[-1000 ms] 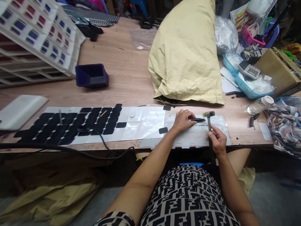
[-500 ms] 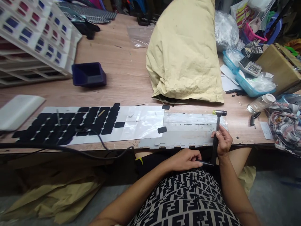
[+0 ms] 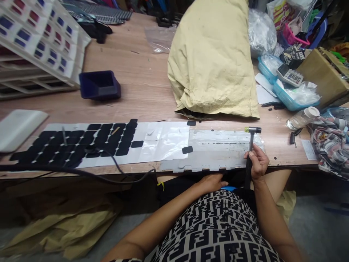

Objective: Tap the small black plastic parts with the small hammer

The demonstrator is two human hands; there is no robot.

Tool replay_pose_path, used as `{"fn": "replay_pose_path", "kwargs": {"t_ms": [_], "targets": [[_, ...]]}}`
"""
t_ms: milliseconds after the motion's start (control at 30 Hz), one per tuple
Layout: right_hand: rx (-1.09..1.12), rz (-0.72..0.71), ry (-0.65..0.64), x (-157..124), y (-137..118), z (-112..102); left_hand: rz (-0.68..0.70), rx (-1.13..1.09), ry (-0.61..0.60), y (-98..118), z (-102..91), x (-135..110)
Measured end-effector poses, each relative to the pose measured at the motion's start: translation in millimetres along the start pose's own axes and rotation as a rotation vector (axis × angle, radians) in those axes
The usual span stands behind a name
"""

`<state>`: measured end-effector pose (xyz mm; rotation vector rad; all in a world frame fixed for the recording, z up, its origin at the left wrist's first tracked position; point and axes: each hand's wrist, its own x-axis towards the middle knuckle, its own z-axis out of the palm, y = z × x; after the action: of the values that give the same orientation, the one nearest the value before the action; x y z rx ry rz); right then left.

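My right hand [image 3: 257, 164] is closed round the black handle of a small hammer [image 3: 252, 131]. The hammer stands upright, its head above the right end of a grey metal plate [image 3: 215, 157] at the table's front edge. My left hand [image 3: 212, 181] is down in my lap below the table edge, beside a blue thing [image 3: 229, 188]; its fingers are mostly hidden. A white sheet [image 3: 163, 140] left of the plate carries several black pads [image 3: 81, 143]. Loose black pads [image 3: 187, 149] lie near the plate's left end.
A big beige sack [image 3: 215, 58] lies behind the plate. A dark blue bin [image 3: 99, 85] and a white rack [image 3: 35, 47] stand at the left. A blue basket [image 3: 291, 100], a calculator [image 3: 290, 76] and a bottle [image 3: 302, 118] are at the right. A black cable [image 3: 81, 171] runs along the front edge.
My left hand left the plate with a black tool, dropped to my lap and has now slid left there. The hammer moved right and tipped upright.
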<state>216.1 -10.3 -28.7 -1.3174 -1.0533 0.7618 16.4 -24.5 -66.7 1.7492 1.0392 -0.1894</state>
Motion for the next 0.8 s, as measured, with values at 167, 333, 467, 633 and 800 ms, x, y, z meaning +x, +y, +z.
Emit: {"fn": "replay_pose_path", "kwargs": {"t_ms": [167,333,467,633,800], "targets": [[0.001,-0.004,-0.005,-0.4,-2.9,1.1,0.313,-0.252,-0.084,27.2,-45.7,-29.6],[-0.014,-0.015,0.001,-0.2,-3.7,2.1,0.124,-0.296,0.496,24.6,-120.1,-16.9],[0.019,-0.024,-0.012,-0.5,-1.4,1.7,-0.235,-0.086,1.100,5.1,-166.5,25.2],[0.017,-0.024,-0.049,-1.0,-0.9,1.3,-0.464,-0.055,1.163,-4.2,-190.2,63.3],[-0.018,-0.023,-0.066,-1.3,-1.5,0.8,-0.514,-0.089,1.148,-7.8,-195.6,69.4]]}}
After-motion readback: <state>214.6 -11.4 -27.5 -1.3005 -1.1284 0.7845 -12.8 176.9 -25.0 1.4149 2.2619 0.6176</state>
